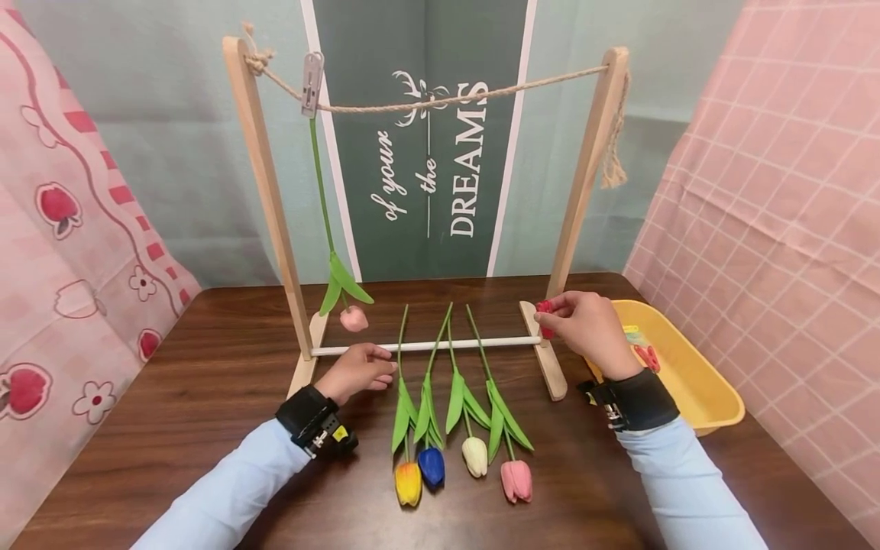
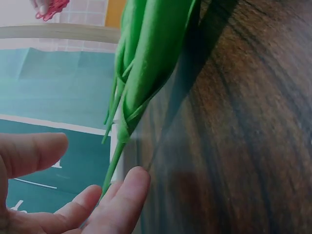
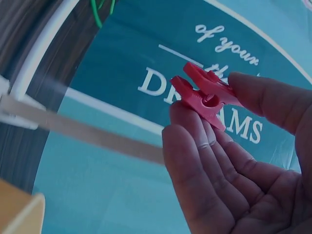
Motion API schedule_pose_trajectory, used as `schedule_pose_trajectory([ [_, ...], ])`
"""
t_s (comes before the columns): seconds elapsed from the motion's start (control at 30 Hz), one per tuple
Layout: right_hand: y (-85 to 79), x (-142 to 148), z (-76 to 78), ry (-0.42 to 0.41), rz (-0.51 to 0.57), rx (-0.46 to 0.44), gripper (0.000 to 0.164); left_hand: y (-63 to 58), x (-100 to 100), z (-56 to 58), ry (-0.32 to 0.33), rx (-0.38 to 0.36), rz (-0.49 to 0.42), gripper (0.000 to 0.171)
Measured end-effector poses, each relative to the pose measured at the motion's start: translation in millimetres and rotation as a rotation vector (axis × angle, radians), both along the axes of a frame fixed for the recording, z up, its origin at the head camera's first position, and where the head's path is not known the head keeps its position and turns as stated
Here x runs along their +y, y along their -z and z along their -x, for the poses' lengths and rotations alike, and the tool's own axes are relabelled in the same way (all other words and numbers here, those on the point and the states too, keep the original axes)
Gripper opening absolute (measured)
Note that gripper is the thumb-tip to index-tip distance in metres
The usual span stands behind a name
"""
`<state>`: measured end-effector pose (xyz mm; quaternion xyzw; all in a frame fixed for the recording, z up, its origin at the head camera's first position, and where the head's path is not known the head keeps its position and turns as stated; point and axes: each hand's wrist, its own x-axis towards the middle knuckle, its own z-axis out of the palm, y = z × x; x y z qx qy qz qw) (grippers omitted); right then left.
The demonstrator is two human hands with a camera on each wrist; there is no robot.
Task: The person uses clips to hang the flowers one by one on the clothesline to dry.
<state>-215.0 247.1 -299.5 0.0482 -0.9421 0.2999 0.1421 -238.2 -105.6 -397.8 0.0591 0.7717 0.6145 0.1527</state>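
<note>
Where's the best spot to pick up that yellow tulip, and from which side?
I'd pinch the yellow tulip by its bare stem, beyond the leaves, coming from the left. The stem is slim there, easy to pinch, and the left hand is right beside it. The blue tulip lies close on the other side, probably making that approach awkward.

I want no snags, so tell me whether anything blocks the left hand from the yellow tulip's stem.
Nothing visible does. The left hand is close beside the yellow tulip's stem; the blue tulip lies on the stem's far side.
</note>
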Motion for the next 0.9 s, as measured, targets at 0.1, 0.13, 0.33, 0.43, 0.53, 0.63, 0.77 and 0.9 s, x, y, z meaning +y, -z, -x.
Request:
schedule_pose_trajectory([
  [0.1, 3.3, -5, 2.2, -0.007, 0.006, -0.008, 0.027, 2.3, 3, 1.8, -0.004, -0.010, 0.003, 0.037],
  [0.13, 4.2, -6, 2.8, -0.010, 0.006, -0.008, 0.027, 3.2, 4, 2.5, -0.005, -0.011, 0.001, 0.036],
  [0.33, 8.6, -12, 5.7, -0.027, 0.014, -0.017, 0.028, 6.1, 7, 6.3, -0.005, -0.031, -0.001, 0.035],
  [0.43, 12.1, -15, 7.5, -0.045, 0.025, -0.011, 0.027, 6.8, 10, 8.2, -0.012, -0.047, -0.002, 0.033],
  [0.53, 15.2, -18, 8.8, -0.067, 0.047, -0.004, 0.026, 7.8, 12, 9.5, -0.019, -0.059, -0.008, 0.031],
  [0.63, 17.0, -21, 9.6, -0.084, 0.078, -0.003, 0.027, 8.4, 15, 10.4, -0.032, -0.079, -0.018, 0.030],
  [0.77, 17.4, -26, 10.2, -0.101, 0.103, -0.007, 0.027, 8.7, 17, 11.3, -0.044, -0.101, -0.022, 0.030],
  [0.9, 17.9, -30, 12.2, -0.123, 0.115, -0.010, 0.025, 9.6, 18, 10.8, -0.046, -0.102, -0.019, 0.031],
])
